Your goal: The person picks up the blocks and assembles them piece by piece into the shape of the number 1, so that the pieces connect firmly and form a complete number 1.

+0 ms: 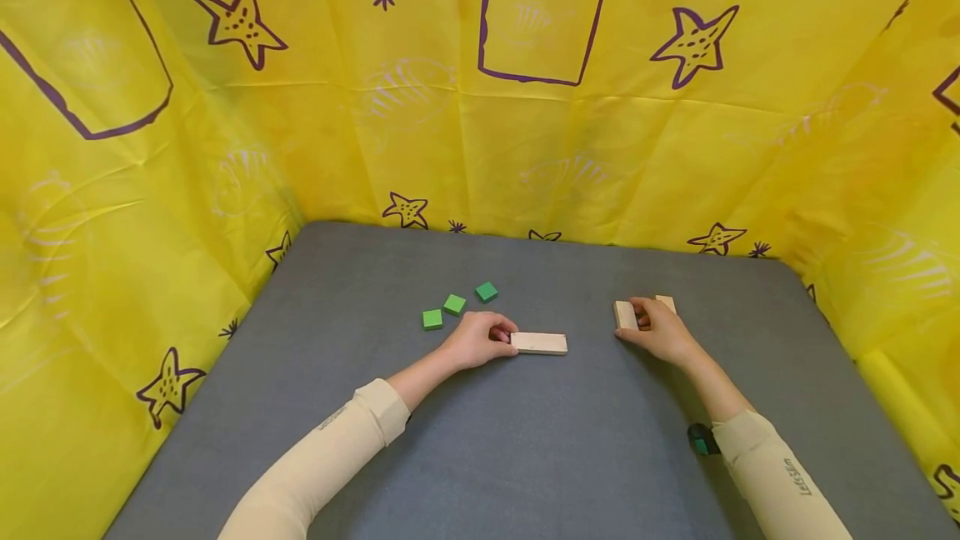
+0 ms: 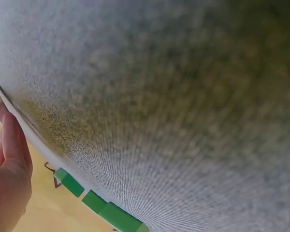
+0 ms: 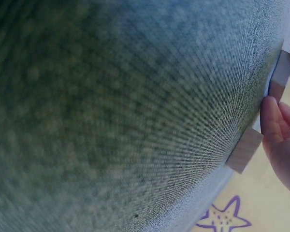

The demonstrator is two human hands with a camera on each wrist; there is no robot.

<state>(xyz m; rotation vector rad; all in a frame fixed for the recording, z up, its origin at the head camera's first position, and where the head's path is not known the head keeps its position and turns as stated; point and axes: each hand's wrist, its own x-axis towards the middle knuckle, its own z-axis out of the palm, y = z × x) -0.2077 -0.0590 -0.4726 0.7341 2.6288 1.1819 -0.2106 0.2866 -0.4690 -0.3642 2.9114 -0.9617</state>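
My left hand [image 1: 477,340] pinches the left end of a plain wooden block [image 1: 539,343] lying lengthwise across the grey table. Over to the right, my right hand [image 1: 662,333] grips a second wooden block [image 1: 626,316] between thumb and fingers, its long side pointing away from me. A third wooden block [image 1: 666,302] shows just behind that hand, partly covered by it. In the right wrist view, this third block [image 3: 245,150] sits beside the fingers, while the gripped block [image 3: 282,75] is at the fingertips near the right edge.
Three small green square tiles lie beyond my left hand: a light one [image 1: 432,320], another light one [image 1: 454,304] and a darker one [image 1: 487,292]. A yellow patterned cloth [image 1: 420,132] walls the table [image 1: 510,457] at the back and both sides.
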